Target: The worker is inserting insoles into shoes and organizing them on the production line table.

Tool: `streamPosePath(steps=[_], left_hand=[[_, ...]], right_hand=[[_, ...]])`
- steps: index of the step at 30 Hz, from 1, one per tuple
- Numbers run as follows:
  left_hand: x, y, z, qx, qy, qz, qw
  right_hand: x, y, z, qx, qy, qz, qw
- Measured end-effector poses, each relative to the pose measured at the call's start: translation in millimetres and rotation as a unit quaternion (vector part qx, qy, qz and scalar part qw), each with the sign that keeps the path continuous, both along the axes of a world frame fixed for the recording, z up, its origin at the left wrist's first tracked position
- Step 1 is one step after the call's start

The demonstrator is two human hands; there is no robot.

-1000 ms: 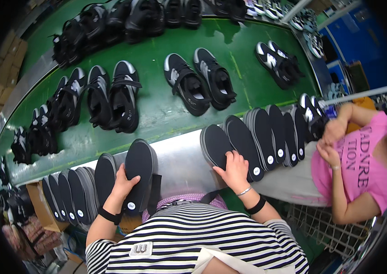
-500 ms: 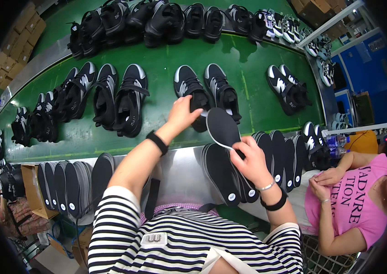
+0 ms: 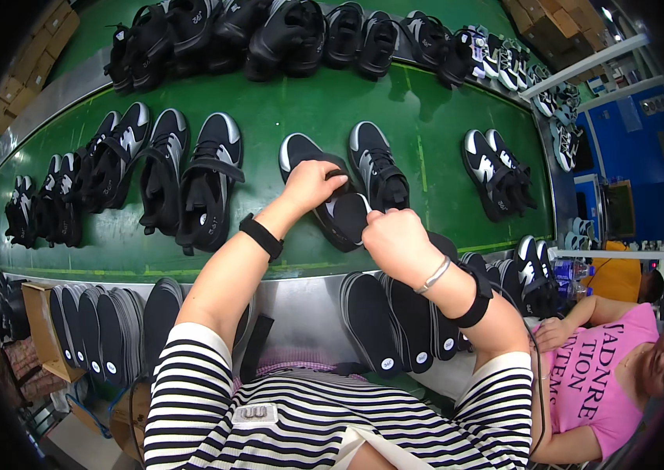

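Observation:
My left hand (image 3: pixel 313 188) is closed on the tongue area of a black sneaker (image 3: pixel 298 153) with a silver toe edge, lying on the green belt. In my right hand (image 3: pixel 401 243) is a black insole (image 3: pixel 350 215), gripped near one end. Its other end is at the sneaker's opening; how far it goes in, I cannot tell. The matching sneaker (image 3: pixel 375 157) lies just to the right, untouched. Below my right arm, stacks of black insoles (image 3: pixel 369 321) with round white labels rest on the metal ledge (image 3: pixel 289 301).
More black sneakers (image 3: pixel 210 180) lie in pairs on the belt to the left, and another pair (image 3: pixel 496 172) to the right. A row of shoes (image 3: pixel 285 39) lines the far edge. Further insole stacks (image 3: pixel 116 329) stand at left. A person in pink (image 3: pixel 598 376) sits at right.
My right hand has turned over and brought the insole down to the left sneaker's opening. My left hand now grips the sneaker, which has tilted. The view has shifted slightly.

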State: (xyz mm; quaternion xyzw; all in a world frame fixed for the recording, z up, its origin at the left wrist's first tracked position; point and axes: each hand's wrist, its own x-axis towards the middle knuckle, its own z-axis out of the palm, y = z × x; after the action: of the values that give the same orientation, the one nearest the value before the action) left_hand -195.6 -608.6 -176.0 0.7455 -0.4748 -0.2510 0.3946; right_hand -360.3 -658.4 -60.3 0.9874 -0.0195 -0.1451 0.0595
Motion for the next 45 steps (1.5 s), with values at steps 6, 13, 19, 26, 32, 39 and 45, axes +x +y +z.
streamPosePath(steps=[6, 13, 19, 26, 32, 39, 45], left_hand=[[21.8, 6.0, -12.5, 0.054, 0.296, 0.044, 0.953], [8.8, -9.4, -26.3, 0.013, 0.151, 0.056, 0.987], [5.8, 0.3, -28.1, -0.002, 0.112, 0.077, 0.991], [1.2, 3.5, -26.3, -0.007, 0.094, 0.075, 0.993], [-6.1, 0.7, -14.4, -0.045, 0.102, 0.096, 0.989], [1.2, 5.1, -46.5, -0.052, 0.121, 0.092, 0.987], [-6.9, 0.4, -35.4, -0.043, 0.070, 0.084, 0.993]], right_hand=[[28.2, 1.5, -13.8, 0.004, 0.047, -0.031, 0.998], [43.4, -3.6, -114.5, 0.101, -0.086, -0.199, 0.971], [17.2, 12.3, -62.0, 0.063, -0.037, -0.167, 0.983], [22.0, 8.8, -72.4, 0.041, -0.016, -0.119, 0.992], [58.1, -5.7, -128.3, 0.174, 0.081, -0.259, 0.947], [78.8, 7.4, -160.4, 0.159, 0.127, -0.337, 0.919], [63.2, -0.7, -169.3, 0.067, 0.164, -0.162, 0.971]])
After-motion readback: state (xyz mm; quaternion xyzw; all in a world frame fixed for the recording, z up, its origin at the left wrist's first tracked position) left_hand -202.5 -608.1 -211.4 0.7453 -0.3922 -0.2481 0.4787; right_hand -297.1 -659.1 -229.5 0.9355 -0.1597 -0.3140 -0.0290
